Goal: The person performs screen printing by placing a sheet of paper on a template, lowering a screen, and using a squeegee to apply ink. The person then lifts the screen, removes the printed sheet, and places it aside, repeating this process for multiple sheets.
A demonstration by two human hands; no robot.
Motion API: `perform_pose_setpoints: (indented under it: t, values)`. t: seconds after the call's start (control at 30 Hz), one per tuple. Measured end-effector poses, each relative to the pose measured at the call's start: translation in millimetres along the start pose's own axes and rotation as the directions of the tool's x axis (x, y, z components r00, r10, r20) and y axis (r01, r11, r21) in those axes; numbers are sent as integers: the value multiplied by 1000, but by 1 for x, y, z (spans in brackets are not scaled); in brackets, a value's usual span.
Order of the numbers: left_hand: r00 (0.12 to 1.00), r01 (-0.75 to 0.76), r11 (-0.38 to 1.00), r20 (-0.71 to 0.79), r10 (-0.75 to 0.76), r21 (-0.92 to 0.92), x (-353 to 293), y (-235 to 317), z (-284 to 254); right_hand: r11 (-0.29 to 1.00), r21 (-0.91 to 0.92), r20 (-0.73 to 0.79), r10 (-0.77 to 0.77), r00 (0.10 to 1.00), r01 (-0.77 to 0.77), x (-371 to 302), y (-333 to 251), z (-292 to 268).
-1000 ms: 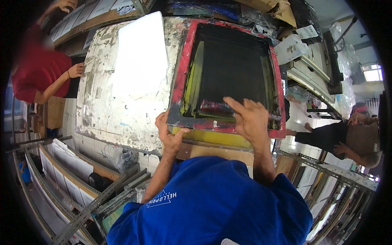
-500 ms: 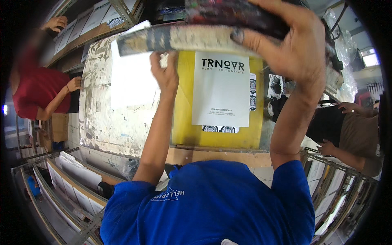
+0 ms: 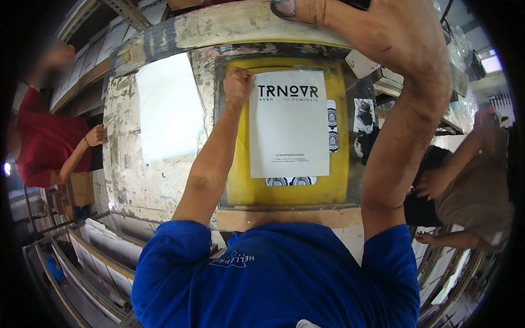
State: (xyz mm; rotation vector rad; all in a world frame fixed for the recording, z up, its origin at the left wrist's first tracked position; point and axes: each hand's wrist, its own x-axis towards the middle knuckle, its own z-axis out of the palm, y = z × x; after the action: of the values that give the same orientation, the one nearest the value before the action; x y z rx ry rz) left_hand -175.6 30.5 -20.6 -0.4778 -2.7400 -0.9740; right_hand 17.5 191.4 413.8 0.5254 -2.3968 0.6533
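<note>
A printed white sheet (image 3: pixel 289 131) with black lettering lies on a yellow board (image 3: pixel 240 164). At the sheet's upper left corner, my left hand (image 3: pixel 239 87) is closed in a pinch on the paper. My right hand (image 3: pixel 383 35) grips the paint-stained wooden bar of a screen-printing frame (image 3: pixel 191 30), which is tilted up at the far side. Its thumb lies over the bar, and the other fingers are mostly out of sight. Black-printed stickers (image 3: pixel 291 181) show from under the sheet at its lower and right edges.
Blank white paper (image 3: pixel 169 109) lies on the stained worktable (image 3: pixel 123 180) at left. Paper-filled racks (image 3: pixel 104 257) stand at lower left. One person in a red shirt (image 3: pixel 52 136) is at left, another in brown (image 3: pixel 476 186) at right. Clear plastic (image 3: pixel 462 54) hangs at upper right.
My right hand has moved the frame up and farther back, uncovering the sheet's top. My left hand has gone from below the bar to the sheet's corner. The person at right has shifted.
</note>
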Motion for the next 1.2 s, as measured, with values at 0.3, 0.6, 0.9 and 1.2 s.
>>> perform_pose_setpoints:
  t: [0.3,0.6,0.9,1.2]
  values:
    - [977,100,902,-129,-168,-420,-28,2,-79,995,49,40,90,995,-91,8,31,11]
    - [807,260,753,-292,-513,-605,-113,-140,-205,985,91,99,134,986,-143,13,5,9]
    - [446,374,697,-540,-713,-611,-213,-277,-304,1000,-4,68,5,998,-4,10,-8,21]
    - [605,297,935,-796,-29,192,-161,-205,-267,998,56,74,-11,997,7,10,-6,26]
